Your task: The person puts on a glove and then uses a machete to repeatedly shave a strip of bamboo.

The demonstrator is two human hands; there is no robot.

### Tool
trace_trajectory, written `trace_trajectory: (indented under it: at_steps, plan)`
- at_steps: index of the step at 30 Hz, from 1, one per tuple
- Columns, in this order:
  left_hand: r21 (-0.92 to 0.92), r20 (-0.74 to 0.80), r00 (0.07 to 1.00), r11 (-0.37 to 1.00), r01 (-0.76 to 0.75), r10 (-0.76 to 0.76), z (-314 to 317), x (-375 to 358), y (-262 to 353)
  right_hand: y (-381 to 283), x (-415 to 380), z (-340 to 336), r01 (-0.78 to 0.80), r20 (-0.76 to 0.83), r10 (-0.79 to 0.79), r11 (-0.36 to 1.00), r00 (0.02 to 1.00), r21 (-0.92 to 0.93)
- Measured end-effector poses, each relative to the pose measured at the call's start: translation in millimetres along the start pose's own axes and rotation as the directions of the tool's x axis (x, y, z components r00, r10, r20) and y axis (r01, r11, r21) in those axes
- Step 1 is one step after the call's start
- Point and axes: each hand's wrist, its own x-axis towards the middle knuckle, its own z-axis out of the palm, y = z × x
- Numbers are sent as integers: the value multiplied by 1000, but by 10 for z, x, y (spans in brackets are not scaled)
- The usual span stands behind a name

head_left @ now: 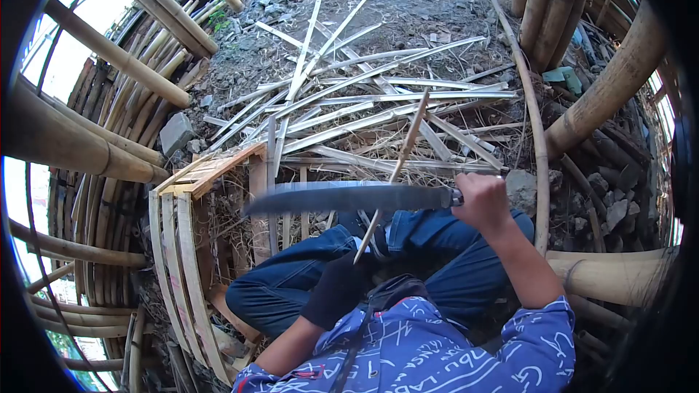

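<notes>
Right hand (482, 202) fingers clamped on the knife (349, 198) handle, blade level across my knees. Gloved left hand (336, 287) fingers closed round the strip (397, 169), upright. Risk: blade skids down the strip into my left hand or thigh.

Matt dark metal blade (349, 199), dry bamboo strip (397, 171)

Right hand (482, 202) grips a long blade (349, 199), held level across the knees; gloved left hand (338, 287) holds a thin bamboo strip (397, 167) upright against it; split strips (364, 94) litter the ground ahead.
</notes>
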Motion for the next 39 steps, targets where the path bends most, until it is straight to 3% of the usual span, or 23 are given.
trace_trajectory:
  at_steps: [2,4,6,7,9,11,12,13,15,17,19,20,21,23,25,27,29,31,32,33,35,37,39]
  plan:
    - [-25,-48,997,998,-61,60,60,-21,-22,185,12,80,17,-62,-19,999,998,-47]
    - [-51,-109,988,992,-114,108,73,-78,-21,308,71,120,-112,-41,109,992,993,-58]
    - [-63,-30,999,998,32,-34,10,-19,72,259,73,146,-135,-52,130,984,990,-116]
    - [-61,9,995,993,98,-97,-17,29,101,110,31,130,-91,-36,90,996,995,-26]
    - [9,1,1000,1000,-9,9,0,42,68,75,18,107,-63,-22,65,996,998,64]
    - [1,-34,996,996,-86,86,23,-33,98,211,48,92,-67,17,70,990,997,-122]
    - [-30,-47,996,997,-78,77,42,-45,52,305,112,85,-162,17,165,979,986,-121]
    - [-34,-53,997,997,-67,65,48,-68,22,305,111,129,-158,44,165,979,985,-129]
    - [-67,42,987,985,160,-157,-3,19,48,177,55,195,-82,25,84,994,996,-78]
    - [-165,35,983,969,184,-181,-35,10,100,137,56,161,-78,43,78,997,996,-12]
    - [13,-133,964,973,-231,231,96,-76,-141,381,108,190,-78,26,82,989,996,-128]
    - [161,5,993,980,-117,117,42,-52,-156,386,173,164,-85,11,87,990,996,-116]
    - [155,0,994,982,-105,106,29,-68,-97,273,132,160,-78,22,81,991,996,-110]
    - [-332,15,980,924,191,-197,-23,-9,69,86,135,142,-60,60,60,998,996,-5]
    - [-255,-38,985,955,152,-167,2,-10,41,274,135,202,-42,90,44,999,995,-24]
    - [-81,-59,998,997,-4,-1,11,-36,11,466,258,268,-82,-12,81,993,997,-86]
    - [-100,-50,999,995,2,-7,0,22,-29,263,211,274,-74,64,85,985,994,-158]
    - [-150,1,981,970,193,-195,-73,38,21,159,101,285,22,108,-20,1000,994,-14]
    - [-109,-51,998,993,43,-49,-18,3,-97,173,102,233,62,133,-55,997,990,-49]
    - [-110,-42,997,992,56,-61,15,-3,-182,250,88,297,55,144,-48,998,988,-43]
    - [16,-42,999,1000,-16,16,67,-60,-252,405,122,441,-123,148,152,974,977,-189]
    - [-55,-36,999,998,-17,16,14,17,-153,286,101,445,-139,147,170,970,975,-200]
    - [-136,-11,982,973,185,-189,-13,44,-143,92,-30,429,-97,168,93,995,981,15]
